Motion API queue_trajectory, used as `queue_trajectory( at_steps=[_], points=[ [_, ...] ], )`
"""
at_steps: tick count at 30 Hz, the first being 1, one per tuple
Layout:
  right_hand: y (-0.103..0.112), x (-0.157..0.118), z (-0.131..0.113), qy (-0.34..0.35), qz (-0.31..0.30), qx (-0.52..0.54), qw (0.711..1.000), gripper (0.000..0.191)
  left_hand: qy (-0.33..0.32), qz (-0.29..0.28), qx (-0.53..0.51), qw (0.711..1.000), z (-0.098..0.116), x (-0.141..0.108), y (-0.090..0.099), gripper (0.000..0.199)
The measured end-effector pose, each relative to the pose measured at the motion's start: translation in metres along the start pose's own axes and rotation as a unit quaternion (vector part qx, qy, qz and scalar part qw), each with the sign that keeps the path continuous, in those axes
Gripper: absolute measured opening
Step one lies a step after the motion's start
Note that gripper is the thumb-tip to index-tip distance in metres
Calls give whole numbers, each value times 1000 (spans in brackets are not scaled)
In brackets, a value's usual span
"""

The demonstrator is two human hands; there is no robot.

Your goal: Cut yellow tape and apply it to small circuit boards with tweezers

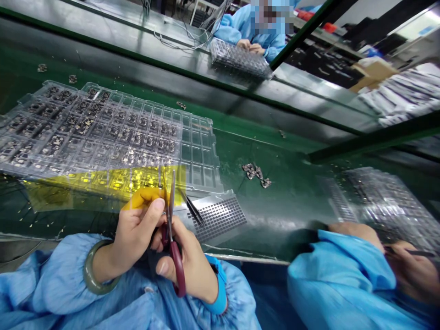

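Note:
My left hand [132,236] pinches a transparent yellow film [55,190] near its right end, the thumb pressed on it and the fingers behind it. The film stretches leftward over the lower edge of the clear trays of small circuit boards [113,133]. My right hand [189,261] is closed on the dark red handles of a pair of scissors [176,263]. The scissor blades point up at the film's right end and are slightly apart. Just right of them, black tweezers [194,211] lie over a sheet of small dark squares [222,217].
Loose metal parts [254,172] lie on the green bench [292,183] right of the trays. A co-worker's blue sleeves [337,275] and hands are at the right, beside blurred trays [392,201]. Another person [254,27] sits across, hands on clear trays [237,59].

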State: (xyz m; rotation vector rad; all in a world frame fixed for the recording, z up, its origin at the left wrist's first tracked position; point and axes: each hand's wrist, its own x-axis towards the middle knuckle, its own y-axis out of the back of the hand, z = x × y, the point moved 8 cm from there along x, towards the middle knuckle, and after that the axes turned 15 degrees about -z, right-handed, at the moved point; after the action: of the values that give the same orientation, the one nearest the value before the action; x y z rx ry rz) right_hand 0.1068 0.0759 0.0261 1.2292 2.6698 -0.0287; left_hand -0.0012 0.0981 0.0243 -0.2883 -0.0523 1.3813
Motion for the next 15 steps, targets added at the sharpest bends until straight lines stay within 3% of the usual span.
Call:
queue_trajectory(
  at_steps=[4, 15],
  points=[
    [0, 0, 1, 0, 4, -7, 1000, 76, 28, -25, -20, 999, -7, 0, -3, 46],
    [1, -1, 8, -12, 13, 33, 999, 75, 12, -17, -52, 998, -21, 3, 2, 46]
  ],
)
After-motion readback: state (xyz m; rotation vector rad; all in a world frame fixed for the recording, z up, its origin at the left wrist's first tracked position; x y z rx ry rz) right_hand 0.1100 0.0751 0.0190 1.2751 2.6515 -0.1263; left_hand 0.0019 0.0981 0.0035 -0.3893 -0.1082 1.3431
